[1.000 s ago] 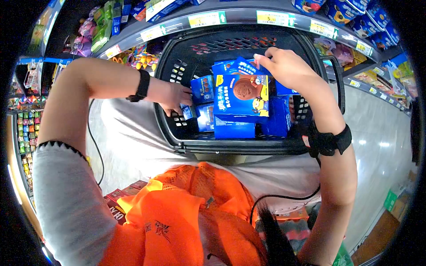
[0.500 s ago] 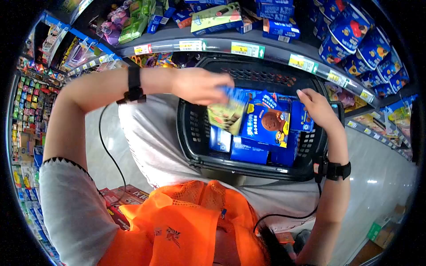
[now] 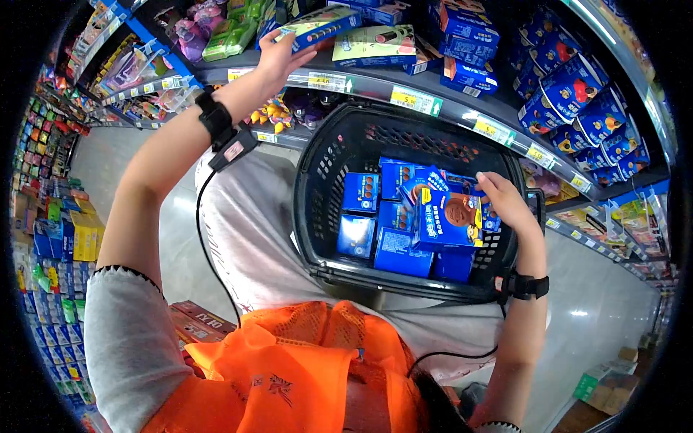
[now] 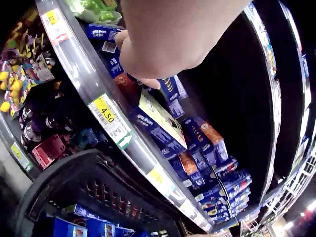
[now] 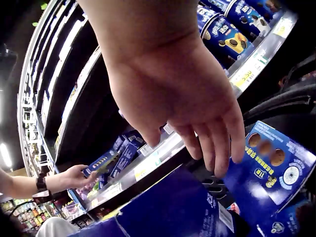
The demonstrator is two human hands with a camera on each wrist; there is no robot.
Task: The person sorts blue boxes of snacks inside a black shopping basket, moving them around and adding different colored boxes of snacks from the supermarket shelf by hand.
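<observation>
My left hand (image 3: 280, 59) is up at the shelf, thumb and fingers around one end of a blue and pale green cookie box (image 3: 326, 26). Right beside that box lies a pale green box (image 3: 372, 46) on the shelf. My right hand (image 3: 507, 200) hangs over the right side of the black basket (image 3: 315, 216), fingers loosely extended. In the right wrist view those fingers come close over a blue cookie box (image 5: 270, 160). Several blue cookie boxes fill the basket; one with a big brown cookie picture (image 3: 456, 218) lies tilted on top.
Price tags (image 3: 416, 101) line the shelf edge just behind the basket. Blue cookie cups (image 3: 570, 88) are stacked at the right of the shelf, purple and green bags (image 3: 229, 32) at the left. A cable (image 3: 204, 245) runs down from the left wrist.
My left hand has gone from inside the basket up to the shelf at the left, carrying the pale green and blue box out. My right hand has stayed by the basket's right side.
</observation>
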